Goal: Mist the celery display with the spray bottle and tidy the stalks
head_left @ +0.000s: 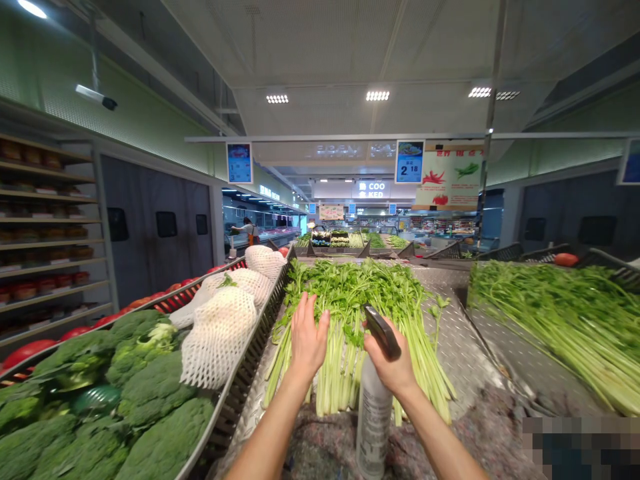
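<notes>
The right hand (389,357) wraps round the neck of the spray bottle (373,420), presumably so its black head (383,331) points far across the celery (343,373) on the desk (467,337), while the left hand (307,337), extended and empty, overlaps the celery's left side, contact unclear.

Glaring ceiling lamps (377,96), wide-angle stretch toward edges

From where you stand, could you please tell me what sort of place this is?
Probably a supermarket's produce section: celery laid on a metal display, broccoli in a crate, and hanging price signs.
</notes>
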### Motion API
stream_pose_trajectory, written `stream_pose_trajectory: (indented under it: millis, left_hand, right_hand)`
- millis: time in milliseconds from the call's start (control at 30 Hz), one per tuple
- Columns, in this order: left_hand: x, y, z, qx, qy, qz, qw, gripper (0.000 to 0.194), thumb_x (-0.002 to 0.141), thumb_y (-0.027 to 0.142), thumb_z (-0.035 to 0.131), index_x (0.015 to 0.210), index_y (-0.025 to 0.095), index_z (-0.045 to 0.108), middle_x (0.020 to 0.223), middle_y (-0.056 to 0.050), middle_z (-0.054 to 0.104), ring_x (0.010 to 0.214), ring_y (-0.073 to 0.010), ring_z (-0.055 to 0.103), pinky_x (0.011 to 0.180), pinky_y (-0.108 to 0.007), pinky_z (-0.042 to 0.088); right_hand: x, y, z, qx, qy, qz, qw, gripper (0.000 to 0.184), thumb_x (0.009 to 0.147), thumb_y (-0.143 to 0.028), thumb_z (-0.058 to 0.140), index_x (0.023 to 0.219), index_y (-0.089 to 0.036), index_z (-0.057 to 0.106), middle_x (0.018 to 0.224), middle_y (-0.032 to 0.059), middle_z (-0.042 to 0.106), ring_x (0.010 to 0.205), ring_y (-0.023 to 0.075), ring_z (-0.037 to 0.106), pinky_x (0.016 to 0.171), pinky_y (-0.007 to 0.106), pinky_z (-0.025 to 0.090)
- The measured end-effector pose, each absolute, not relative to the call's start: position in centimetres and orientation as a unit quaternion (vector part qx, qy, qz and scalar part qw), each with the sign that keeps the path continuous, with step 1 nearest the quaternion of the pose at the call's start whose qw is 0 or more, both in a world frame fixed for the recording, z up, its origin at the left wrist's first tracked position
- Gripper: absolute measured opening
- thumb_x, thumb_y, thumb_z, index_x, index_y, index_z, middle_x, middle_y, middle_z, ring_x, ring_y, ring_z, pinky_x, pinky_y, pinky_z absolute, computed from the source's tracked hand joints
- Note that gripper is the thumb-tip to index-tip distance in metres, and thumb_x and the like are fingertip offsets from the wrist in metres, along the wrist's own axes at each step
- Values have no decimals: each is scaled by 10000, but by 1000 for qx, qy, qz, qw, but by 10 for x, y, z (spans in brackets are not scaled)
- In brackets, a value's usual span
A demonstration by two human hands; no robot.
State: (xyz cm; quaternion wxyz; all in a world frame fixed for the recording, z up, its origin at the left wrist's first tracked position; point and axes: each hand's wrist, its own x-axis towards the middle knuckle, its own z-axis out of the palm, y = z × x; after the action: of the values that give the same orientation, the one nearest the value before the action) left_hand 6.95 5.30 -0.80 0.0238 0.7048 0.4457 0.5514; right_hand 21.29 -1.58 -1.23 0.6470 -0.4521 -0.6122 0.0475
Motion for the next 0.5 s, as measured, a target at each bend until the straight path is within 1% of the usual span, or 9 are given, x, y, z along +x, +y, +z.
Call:
stream_pose_trajectory:
  millis: [133,200,300,433,500]
  left_hand:
    - [80,51,-8,716,444,538,32,502,811,401,298,1201,96,381,1323,-145,311,1227,-219,263,1003,-421,223]
    - [85,49,-8,722,441,532,33,510,814,403,291,1208,89,372,1326,-148,306,1228,-222,259,1002,-429,221]
    - [92,46,-9,727,430,534,32,496,814,398,299,1213,110,368,1327,-139,311,1225,-224,267,995,-448,228]
    - [100,43,-9,733,420,534,33,481,814,390,307,1213,129,370,1327,-132,313,1225,-222,270,994,-450,231]
    - [103,42,-9,737,416,532,35,480,814,389,307,1215,130,367,1331,-131,306,1227,-222,265,995,-451,229]
  right_hand:
    - [229,-19,-13,-479,-575,49,662,154,664,-241,508,786,-157,550,633,-4,565,526,135,526,519,246,426]
    - [236,-20,-14,-498,-549,36,670,164,659,-247,517,790,-155,556,638,-1,572,538,139,534,534,250,430]
    - [245,-23,-16,-513,-528,23,676,189,657,-259,522,811,-156,557,639,-2,578,551,146,541,545,255,434]
    - [252,-26,-20,-523,-515,7,679,176,657,-262,515,793,-162,564,698,15,600,620,163,563,602,271,443]
    - [254,-27,-21,-525,-506,2,685,182,659,-264,514,801,-161,565,706,19,603,622,164,566,611,273,444]
